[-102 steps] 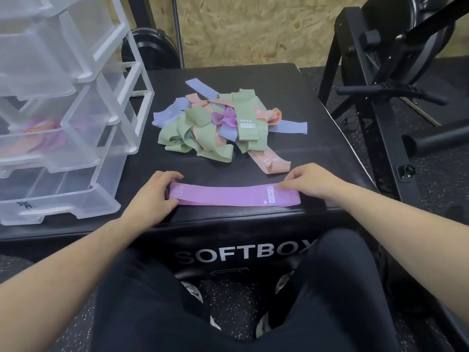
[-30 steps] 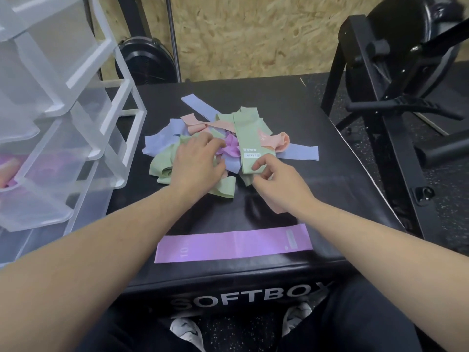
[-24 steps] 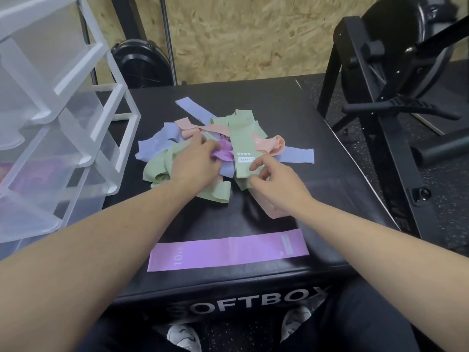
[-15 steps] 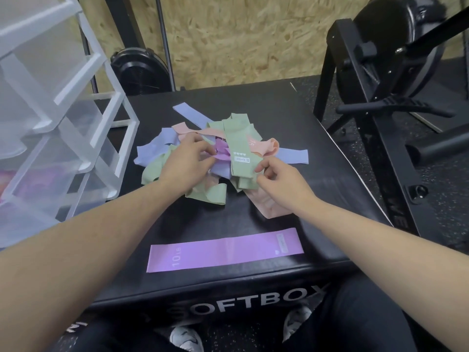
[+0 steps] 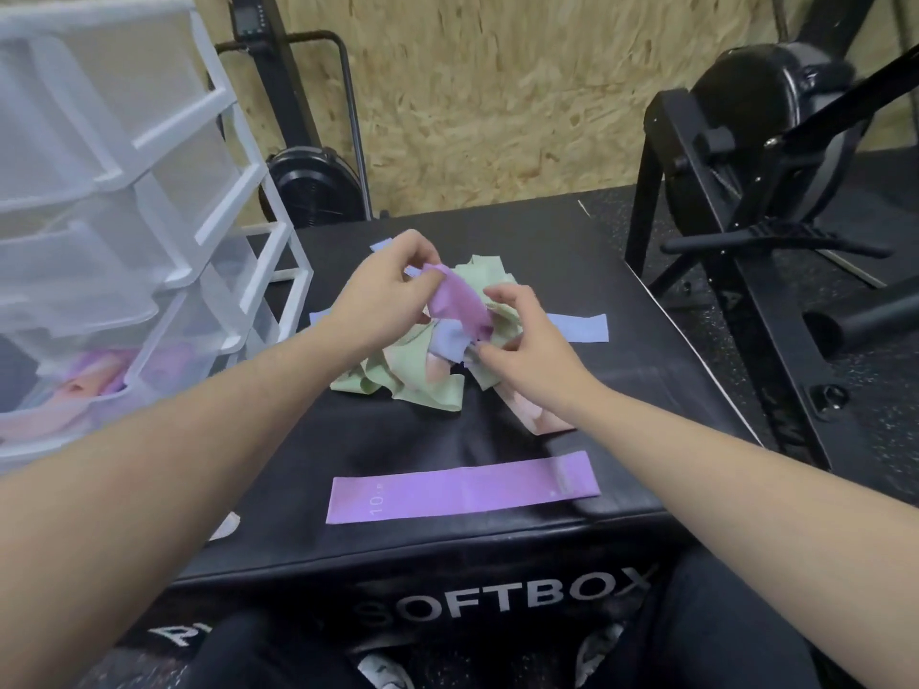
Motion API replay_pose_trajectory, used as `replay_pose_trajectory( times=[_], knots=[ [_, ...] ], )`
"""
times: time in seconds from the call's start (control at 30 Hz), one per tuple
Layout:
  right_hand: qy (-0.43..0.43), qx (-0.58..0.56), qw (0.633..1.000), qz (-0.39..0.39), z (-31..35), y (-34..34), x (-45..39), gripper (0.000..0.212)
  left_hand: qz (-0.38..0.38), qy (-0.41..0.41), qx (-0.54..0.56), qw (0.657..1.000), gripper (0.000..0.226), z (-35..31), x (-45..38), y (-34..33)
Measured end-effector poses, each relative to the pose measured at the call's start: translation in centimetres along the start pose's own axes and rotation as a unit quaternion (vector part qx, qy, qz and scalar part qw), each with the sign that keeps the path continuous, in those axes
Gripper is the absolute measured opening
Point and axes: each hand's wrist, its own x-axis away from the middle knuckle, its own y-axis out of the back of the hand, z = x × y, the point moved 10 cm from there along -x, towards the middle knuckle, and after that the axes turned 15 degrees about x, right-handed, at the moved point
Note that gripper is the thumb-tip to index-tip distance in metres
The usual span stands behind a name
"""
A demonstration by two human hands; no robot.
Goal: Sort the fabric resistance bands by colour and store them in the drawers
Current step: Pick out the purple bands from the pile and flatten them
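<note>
Box (image 5: pixel 572 251): a black padded block filled the middle of the view; its near face read SOFTBOX.
Drawers (image 5: pixel 149 201): a clear plastic unit with white fronts stood at 9 o'clock of the box; the lower drawer showed pink and purple fabric through its wall, too blurred to count.
Rack (image 5: pixel 736 251): a black metal frame stood at 3 o'clock of the box, off on the floor.
Pile (image 5: pixel 413 375): green, blue and peach bands lay tangled at the box's centre, one blue end sticking out toward 3 o'clock.
Flat band (image 5: pixel 462 487): a purple band lay smoothed out at 6 o'clock of the pile, near the box's front edge and apart from the tangle.
Left hand (image 5: pixel 383 295): its fingers and thumb pinched the upper end of a purple band above the pile's 11 o'clock side.
Right hand (image 5: pixel 527 340): its curled fingers pinched at the lower end of the same band, among the blue and green folds; which layers it held I could not tell for certain.
Held band (image 5: pixel 460 303): a crumpled purple band hung between the two hands, just over the pile, its lower end meeting a blue fold.
Risk: the held band looked threaded under a blue one, so a firm pull would likely drag other colours up with it and scatter the pile toward the box edge.
Risk: stray bands could land on the flat band and mix the sorted colour.
</note>
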Motion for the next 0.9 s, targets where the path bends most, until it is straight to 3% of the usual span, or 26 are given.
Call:
replay_pose_trajectory(
  times=[0.07,0.13,0.23,0.33,0.37,0.47,0.67,0.77,0.9],
  knots=[
    [0.007,-0.056,0.998,-0.003,1.1,0.0,-0.3,0.060,0.024,0.014,0.053,0.998,0.007,-0.9,0.3,-0.6],
    [-0.002,-0.089,0.996,0.003,1.9,-0.2,-0.7,0.055,0.031,0.008,0.084,0.996,0.009,-2.2,0.8,-0.9],
    [-0.028,-0.031,0.999,0.020,1.9,-0.4,-1.0,0.033,-0.004,0.021,0.155,0.988,0.014,-3.4,1.0,0.0],
    [-0.045,0.021,0.998,0.033,1.1,-0.1,-0.8,0.026,-0.038,0.055,0.223,0.973,0.010,-3.8,1.0,1.0],
    [-0.053,0.018,0.998,0.038,0.7,0.0,-0.6,0.023,-0.041,0.061,0.231,0.970,0.006,-3.9,1.0,1.4],
    [-0.072,-0.005,0.996,0.048,-0.5,0.5,-0.1,0.014,-0.069,0.096,0.235,0.965,0.035,-3.5,1.3,2.8],
    [-0.135,-0.156,0.975,0.077,-1.9,2.1,1.4,0.018,-0.033,0.172,0.202,0.963,0.039,-0.1,2.8,3.5],
    [-0.137,-0.134,0.978,0.079,-2.1,2.9,2.2,0.024,0.001,0.177,0.192,0.965,0.011,0.9,3.9,3.3],
    [-0.122,-0.077,0.987,0.069,-2.3,4.1,3.3,0.026,0.013,0.187,0.225,0.956,0.028,1.8,5.3,3.9]
  ],
)
